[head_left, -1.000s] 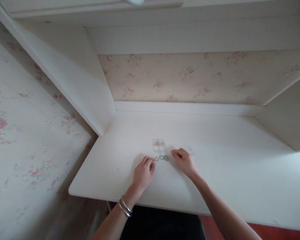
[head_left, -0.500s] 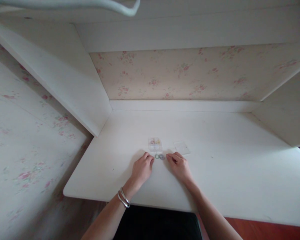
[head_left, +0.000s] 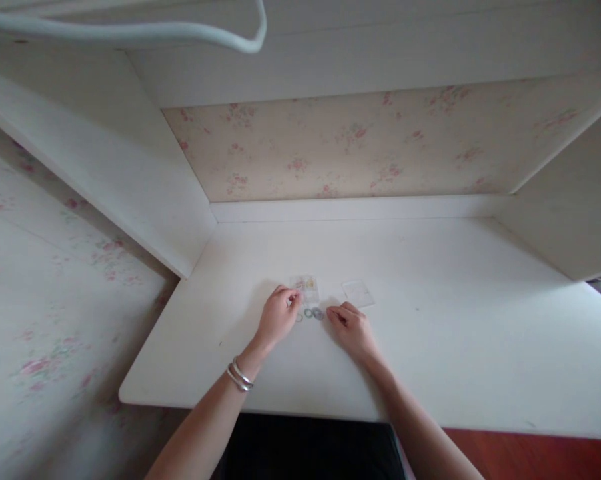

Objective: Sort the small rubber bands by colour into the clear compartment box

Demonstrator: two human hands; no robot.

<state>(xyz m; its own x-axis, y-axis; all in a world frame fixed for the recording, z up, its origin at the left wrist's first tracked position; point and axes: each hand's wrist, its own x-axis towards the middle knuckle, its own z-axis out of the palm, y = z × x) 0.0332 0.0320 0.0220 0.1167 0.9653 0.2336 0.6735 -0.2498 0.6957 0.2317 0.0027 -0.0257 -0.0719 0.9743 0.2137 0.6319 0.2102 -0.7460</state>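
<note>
Hands parked around tiny rings on a white desk

Rings first: a short row of small round rings (head_left: pixel 313 313), greyish and too small to be told apart properly, is laid flat on the plain white desk (head_left: pixel 430 347). The left hand (head_left: pixel 276 319), silver bangles (head_left: pixel 239 375) worn on its wrist, is reached up to the small clear plastic box (head_left: pixel 305 288) just behind the rings; its fingertips are pinched at the box's left edge, though whether anything is actually held in that grip can't be made out. The right hand (head_left: pixel 350 328) is rested on the desk just right of the rings, fingers loosely curled, nothing gripped. A flat clear lid (head_left: pixel 357 293) is seen lying near it.
</note>
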